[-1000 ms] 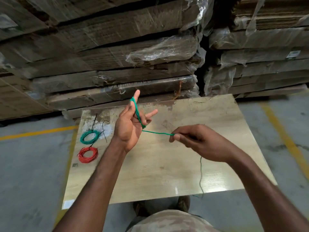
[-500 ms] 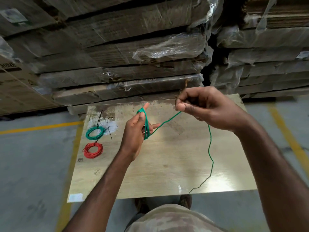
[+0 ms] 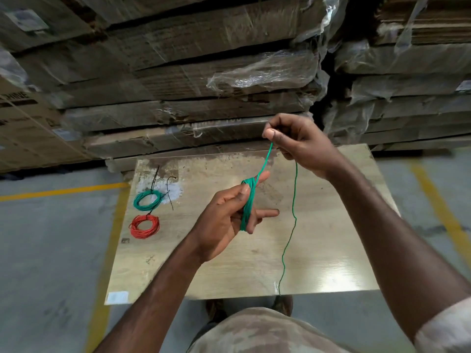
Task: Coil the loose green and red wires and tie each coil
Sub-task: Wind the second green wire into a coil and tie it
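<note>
Fingers (image 3: 271, 132) pinching green wire (image 3: 248, 202)

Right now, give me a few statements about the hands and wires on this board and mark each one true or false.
1. The left hand has green wire wound round its fingers. True.
2. The right hand is empty. False: it pinches the green wire above the left hand.
3. A red coil lies on the board. True.
4. The red coil lies farther from the person than the green coil. False: it lies nearer.
5. The green wire's free tail hangs below the right hand. True.
</note>
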A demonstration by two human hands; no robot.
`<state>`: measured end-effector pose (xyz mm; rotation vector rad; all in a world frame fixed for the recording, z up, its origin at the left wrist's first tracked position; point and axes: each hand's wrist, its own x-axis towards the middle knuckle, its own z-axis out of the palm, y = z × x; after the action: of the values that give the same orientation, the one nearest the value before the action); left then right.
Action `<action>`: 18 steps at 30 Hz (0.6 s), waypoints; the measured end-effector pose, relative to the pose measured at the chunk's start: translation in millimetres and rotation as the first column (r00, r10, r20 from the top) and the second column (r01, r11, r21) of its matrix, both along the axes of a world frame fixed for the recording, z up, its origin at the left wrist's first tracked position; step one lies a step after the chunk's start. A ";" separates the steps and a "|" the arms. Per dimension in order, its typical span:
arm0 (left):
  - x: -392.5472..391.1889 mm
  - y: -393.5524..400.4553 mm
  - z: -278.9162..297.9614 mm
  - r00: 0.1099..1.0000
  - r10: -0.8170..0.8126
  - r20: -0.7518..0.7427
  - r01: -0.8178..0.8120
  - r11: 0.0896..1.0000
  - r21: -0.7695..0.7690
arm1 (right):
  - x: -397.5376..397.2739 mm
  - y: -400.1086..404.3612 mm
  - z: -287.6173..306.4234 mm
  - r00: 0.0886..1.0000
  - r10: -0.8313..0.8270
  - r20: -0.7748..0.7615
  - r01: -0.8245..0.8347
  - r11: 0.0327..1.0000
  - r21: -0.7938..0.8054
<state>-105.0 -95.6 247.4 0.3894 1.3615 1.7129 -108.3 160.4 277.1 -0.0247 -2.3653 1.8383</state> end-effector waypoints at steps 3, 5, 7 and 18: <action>1.1 -2.1 11.7 0.992 0.007 0.125 -0.019 0.996 0.092 | 1.0 -6.2 -26.3 0.999 0.003 0.039 -0.001 0.999 -0.035; 3.1 -3.4 19.1 0.983 -0.008 0.185 -0.027 0.981 0.190 | 8.9 -15.8 -44.8 0.997 0.014 0.069 -0.006 0.993 -0.119; 5.0 -3.8 24.6 0.977 0.005 0.213 -0.066 0.958 0.279 | 20.8 -28.6 -62.9 0.994 0.036 0.101 -0.013 0.976 -0.218; -55.1 2.6 39.5 0.895 0.365 0.256 -0.440 0.814 0.379 | 109.7 -78.4 -105.5 0.899 0.255 0.357 -0.137 0.936 -0.324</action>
<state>-160.1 -92.9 286.9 0.1881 0.9747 2.3589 1.3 82.0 171.6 -0.2142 -2.3838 2.4788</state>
